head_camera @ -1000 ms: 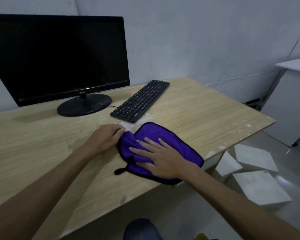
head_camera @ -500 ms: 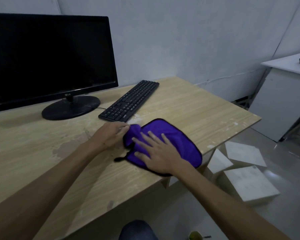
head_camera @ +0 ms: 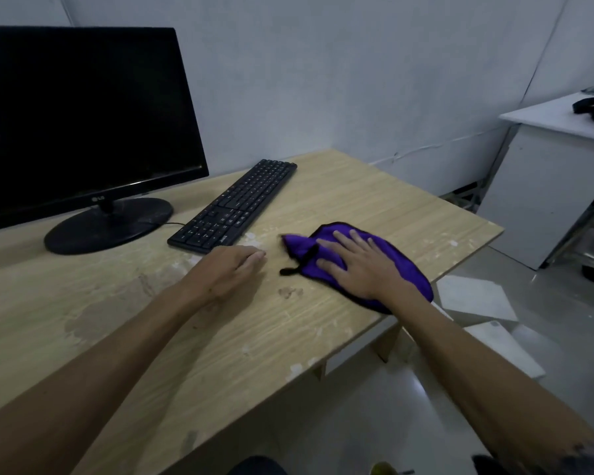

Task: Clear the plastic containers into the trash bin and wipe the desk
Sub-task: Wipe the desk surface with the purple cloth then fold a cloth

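The right hand (head_camera: 360, 269) lies flat, fingers (head_camera: 326, 243) spread, pressing the purple cloth (head_camera: 405, 265) on the wooden bench (head_camera: 374, 200) near its 3 o'clock edge. The left hand (head_camera: 230, 269) rests on the bench beside it, fingers loosely curled, holding nothing, apart from the cloth. A black keyboard (head_camera: 237, 205) lies toward 11 o'clock.

Rumpled purple cloth (head_camera: 402, 265) flat on worn wooden desk (head_camera: 220, 337)

- wooden desk (head_camera: 357, 207), surface scuffed, pale stains
- monitor (head_camera: 83, 114) on round base, back left
- black keyboard (head_camera: 235, 204) just right of it
- purple cloth (head_camera: 391, 258) near right edge
- left hand (head_camera: 232, 269) resting on the wood
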`<state>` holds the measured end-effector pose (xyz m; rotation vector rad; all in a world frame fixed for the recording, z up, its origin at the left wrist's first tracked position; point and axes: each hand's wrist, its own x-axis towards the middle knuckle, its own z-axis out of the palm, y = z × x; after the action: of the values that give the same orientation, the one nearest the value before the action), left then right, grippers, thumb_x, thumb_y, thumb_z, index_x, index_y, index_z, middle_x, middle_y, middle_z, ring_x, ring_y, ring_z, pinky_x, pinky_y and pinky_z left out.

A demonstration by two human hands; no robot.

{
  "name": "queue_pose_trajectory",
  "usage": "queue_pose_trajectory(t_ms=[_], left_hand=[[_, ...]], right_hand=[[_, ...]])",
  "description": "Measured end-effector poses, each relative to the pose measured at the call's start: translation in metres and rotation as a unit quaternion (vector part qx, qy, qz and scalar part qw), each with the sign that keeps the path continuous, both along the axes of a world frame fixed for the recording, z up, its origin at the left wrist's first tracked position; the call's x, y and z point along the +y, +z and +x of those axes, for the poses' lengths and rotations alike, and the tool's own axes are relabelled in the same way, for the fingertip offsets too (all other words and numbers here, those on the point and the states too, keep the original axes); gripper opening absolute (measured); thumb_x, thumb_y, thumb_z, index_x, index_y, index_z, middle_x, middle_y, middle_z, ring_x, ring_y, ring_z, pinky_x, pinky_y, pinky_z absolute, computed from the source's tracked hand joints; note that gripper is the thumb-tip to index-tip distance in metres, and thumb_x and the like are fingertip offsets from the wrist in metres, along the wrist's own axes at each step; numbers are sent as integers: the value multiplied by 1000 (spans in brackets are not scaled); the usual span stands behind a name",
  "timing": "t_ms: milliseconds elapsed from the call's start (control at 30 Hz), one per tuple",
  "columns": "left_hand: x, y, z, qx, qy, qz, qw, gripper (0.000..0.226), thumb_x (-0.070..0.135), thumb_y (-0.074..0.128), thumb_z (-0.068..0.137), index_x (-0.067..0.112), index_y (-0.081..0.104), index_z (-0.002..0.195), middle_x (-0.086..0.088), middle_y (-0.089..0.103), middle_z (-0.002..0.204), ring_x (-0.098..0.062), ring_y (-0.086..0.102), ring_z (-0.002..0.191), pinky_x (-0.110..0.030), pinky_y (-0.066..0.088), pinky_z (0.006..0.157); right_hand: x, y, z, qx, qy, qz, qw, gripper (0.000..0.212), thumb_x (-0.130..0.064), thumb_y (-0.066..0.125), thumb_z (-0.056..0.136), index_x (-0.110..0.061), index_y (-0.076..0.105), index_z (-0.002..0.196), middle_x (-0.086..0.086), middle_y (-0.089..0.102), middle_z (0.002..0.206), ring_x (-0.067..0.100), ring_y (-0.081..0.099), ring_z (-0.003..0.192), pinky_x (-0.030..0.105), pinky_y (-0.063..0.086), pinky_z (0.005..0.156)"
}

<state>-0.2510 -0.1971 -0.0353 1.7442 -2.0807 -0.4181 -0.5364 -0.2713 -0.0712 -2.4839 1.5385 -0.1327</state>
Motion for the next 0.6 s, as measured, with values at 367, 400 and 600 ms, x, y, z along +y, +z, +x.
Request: queue_pose_trajectory(t_ms=[367, 400, 600], left_hand=[[-17, 4, -7, -9, 11, 23, 1000, 48, 38, 36, 110, 5, 68, 95, -7, 68, 82, -22, 63, 79, -42, 47, 78], [-18, 4, -8, -13, 11, 27, 999, 48, 37, 35, 111, 5, 68, 97, -7, 68, 83, -20, 62, 79, -38, 43, 77], [-25, -3, -4, -32, 17, 28, 999, 53, 43, 35, 110, 4, 70, 100, -15, 73, 94, -31, 66, 89, -41, 49, 85]], right_hand=[[90, -11, 57, -8, 98, -43, 994, 66, -73, 21, 101, -49, 13, 162, -10, 9, 174, 18, 2, 161, 45, 0, 129], [93, -13, 59, -6, 112, -43, 993, 66, -72, 21, 101, -50, 12, 162, -10, 9, 174, 17, 1, 161, 45, -1, 129], [51, -5, 31, -18, 107, -2, 994, 58, -64, 26, 105, -51, 17, 161, -14, 6, 173, 13, -1, 160, 44, 0, 130]])
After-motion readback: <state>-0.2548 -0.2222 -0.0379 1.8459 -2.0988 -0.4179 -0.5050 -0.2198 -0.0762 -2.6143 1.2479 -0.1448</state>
